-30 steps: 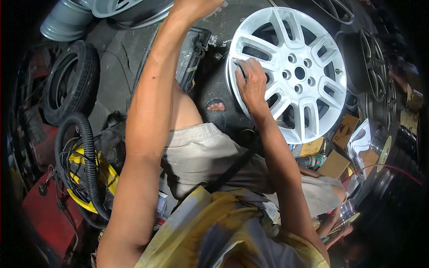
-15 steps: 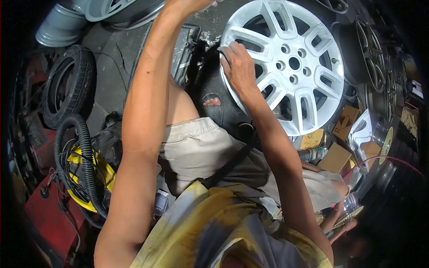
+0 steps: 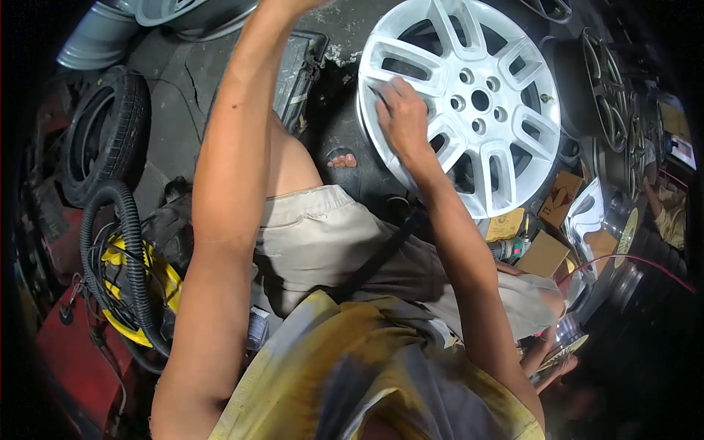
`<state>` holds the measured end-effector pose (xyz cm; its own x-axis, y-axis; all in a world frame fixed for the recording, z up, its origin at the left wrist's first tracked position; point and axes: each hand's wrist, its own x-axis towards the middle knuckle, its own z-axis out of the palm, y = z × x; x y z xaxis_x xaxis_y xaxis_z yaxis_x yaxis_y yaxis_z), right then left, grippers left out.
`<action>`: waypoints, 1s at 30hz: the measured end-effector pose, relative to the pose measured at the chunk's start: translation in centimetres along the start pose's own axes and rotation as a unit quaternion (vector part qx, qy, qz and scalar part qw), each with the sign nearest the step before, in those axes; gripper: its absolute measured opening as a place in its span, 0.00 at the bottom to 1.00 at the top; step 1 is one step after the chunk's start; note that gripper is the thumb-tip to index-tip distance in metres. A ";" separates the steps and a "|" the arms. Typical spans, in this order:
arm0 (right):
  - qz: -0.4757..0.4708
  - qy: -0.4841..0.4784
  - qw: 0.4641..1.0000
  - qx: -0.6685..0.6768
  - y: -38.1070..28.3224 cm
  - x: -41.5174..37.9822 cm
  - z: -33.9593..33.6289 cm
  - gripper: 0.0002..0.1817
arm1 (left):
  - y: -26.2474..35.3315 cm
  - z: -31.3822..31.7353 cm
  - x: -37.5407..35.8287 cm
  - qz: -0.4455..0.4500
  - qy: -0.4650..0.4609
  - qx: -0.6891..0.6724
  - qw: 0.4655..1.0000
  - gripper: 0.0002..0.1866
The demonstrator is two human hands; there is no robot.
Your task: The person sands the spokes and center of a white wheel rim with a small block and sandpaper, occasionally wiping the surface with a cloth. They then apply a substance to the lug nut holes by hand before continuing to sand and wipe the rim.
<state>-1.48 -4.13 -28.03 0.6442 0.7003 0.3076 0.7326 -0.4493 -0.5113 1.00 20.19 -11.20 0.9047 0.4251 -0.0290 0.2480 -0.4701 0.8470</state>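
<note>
A silver alloy wheel (image 3: 539,158) with several paired spokes lies face up at the upper right. My right hand (image 3: 405,121) is on its left side, over a spoke near the rim. Its bent fingers grip a thin dark sheet (image 3: 380,94) pressed against the metal. The left forearm reaches up to the top edge, where only the base of my left hand (image 3: 297,4) shows. Its fingers are cut off by the frame, and what they hold, if anything, is hidden.
At left are a tyre (image 3: 110,136), a ribbed black hose (image 3: 132,242) and a yellow machine (image 3: 165,275). A dark case (image 3: 297,88) sits at upper centre. Right of the wheel are stacked rims (image 3: 598,88), cardboard (image 3: 544,255), a green power tool (image 3: 510,248) and part of another person (image 3: 669,213).
My right hand has moved inward from the wheel's rim onto the spoke, with the dark sheet. The left hand has slipped further out past the top edge. The whole view has shifted slightly.
</note>
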 end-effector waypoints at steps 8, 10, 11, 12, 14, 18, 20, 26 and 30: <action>0.011 -0.010 1.000 -0.002 -0.4 0.5 -0.5 0.13 | -0.4 -0.8 -0.2 -0.017 -0.010 -0.011 1.000 0.19; 0.059 -0.064 0.996 0.031 1.6 -1.1 -3.0 0.12 | -0.9 -0.4 0.0 -0.005 0.007 -0.001 1.000 0.19; 0.091 -0.021 0.994 0.055 2.4 -1.4 -4.0 0.11 | -1.0 -0.3 0.1 -0.005 0.008 -0.004 1.000 0.19; 0.124 0.021 0.989 0.080 2.1 -1.2 -5.1 0.10 | -1.2 -0.3 0.0 -0.006 -0.001 -0.001 1.000 0.19; 0.285 -0.040 0.957 0.040 -0.3 0.1 -8.8 0.11 | -1.5 0.0 0.2 -0.004 -0.012 0.002 1.000 0.19; 0.349 -0.165 0.922 0.005 -2.4 -1.8 -7.2 0.14 | -1.1 0.8 0.7 0.034 -0.011 0.019 0.999 0.18; 0.316 -0.208 0.920 -0.105 -3.7 -1.8 -4.5 0.11 | -0.5 1.2 0.3 0.037 -0.021 0.015 0.999 0.18; 0.164 -0.075 0.967 -0.180 -7.4 -6.6 -2.5 0.08 | -0.5 1.7 0.0 0.056 -0.030 0.012 0.998 0.18; 0.192 -0.058 0.968 -0.150 -6.9 -5.2 -2.2 0.05 | -0.2 2.1 0.3 0.037 -0.034 0.026 0.998 0.19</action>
<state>-9.35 -5.87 -24.35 0.8655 0.4993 0.0405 0.4861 -0.8174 -0.3093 1.91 18.81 -12.52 0.9421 0.3352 -0.0052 0.1960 -0.5381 0.8198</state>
